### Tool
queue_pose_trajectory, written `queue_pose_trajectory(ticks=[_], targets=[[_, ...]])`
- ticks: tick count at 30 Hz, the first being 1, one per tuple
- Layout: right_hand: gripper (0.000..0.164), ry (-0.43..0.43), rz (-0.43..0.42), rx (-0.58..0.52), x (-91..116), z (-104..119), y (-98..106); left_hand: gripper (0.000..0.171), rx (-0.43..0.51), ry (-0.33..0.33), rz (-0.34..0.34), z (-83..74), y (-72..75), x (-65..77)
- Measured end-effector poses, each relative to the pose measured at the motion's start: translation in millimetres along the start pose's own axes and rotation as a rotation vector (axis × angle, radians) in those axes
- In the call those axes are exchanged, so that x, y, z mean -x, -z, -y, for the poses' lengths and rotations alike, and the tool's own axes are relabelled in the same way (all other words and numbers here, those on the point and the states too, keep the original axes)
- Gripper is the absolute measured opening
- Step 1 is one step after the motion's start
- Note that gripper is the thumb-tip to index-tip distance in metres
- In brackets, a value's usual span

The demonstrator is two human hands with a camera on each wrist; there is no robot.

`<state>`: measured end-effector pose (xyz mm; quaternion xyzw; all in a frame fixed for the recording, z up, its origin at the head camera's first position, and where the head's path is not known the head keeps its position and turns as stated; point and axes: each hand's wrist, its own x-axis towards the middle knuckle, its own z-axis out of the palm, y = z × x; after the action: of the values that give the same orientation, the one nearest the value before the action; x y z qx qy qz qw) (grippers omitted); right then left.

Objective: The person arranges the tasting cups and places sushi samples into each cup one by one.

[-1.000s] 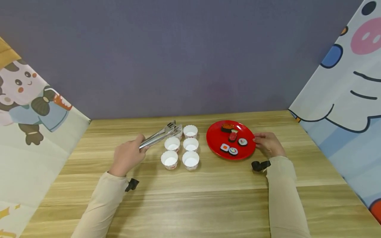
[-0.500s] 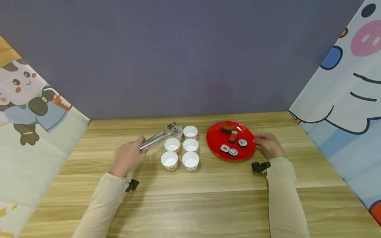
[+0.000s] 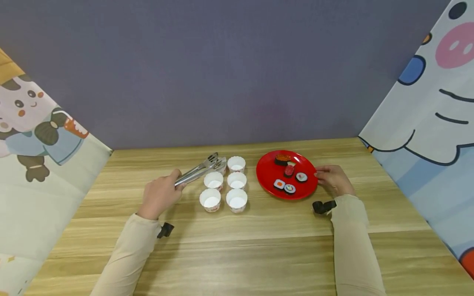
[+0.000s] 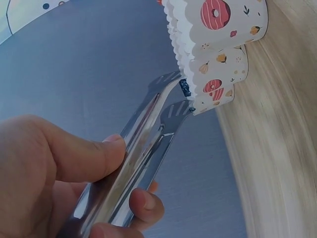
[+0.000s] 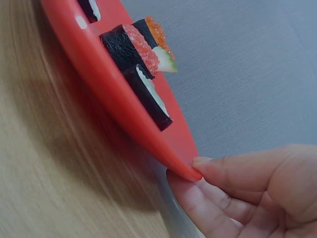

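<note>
The left hand (image 3: 160, 195) grips metal tongs (image 4: 136, 153) between thumb and fingers, their tips reaching away to its right, over the farthest-left of six white paper cups (image 3: 237, 202); a small dark piece (image 4: 185, 88) shows by those tips. The cups stand in two columns right of this hand. Farther right, just left of the right hand (image 3: 334, 180), a red plate (image 3: 266, 172) bears five sushi pieces (image 3: 289, 170); that hand's thumb and fingers pinch its near rim.
</note>
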<state>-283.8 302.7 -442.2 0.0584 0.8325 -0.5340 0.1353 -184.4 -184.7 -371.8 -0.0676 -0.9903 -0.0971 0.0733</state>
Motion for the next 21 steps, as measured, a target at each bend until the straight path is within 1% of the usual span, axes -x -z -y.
queue_pose_trajectory(ticks=[9, 21], targets=[[0.044, 0.002, -0.012, 0.001, -0.6, 0.5, 0.0, 0.022, 0.003, 0.022, 0.025, -1.3, 1.5, -2.8], [0.045, 0.007, 0.001, 0.005, -0.5, 0.5, -0.3, 0.025, 0.001, 0.031, 0.063, -2.2, 3.6, -4.3]])
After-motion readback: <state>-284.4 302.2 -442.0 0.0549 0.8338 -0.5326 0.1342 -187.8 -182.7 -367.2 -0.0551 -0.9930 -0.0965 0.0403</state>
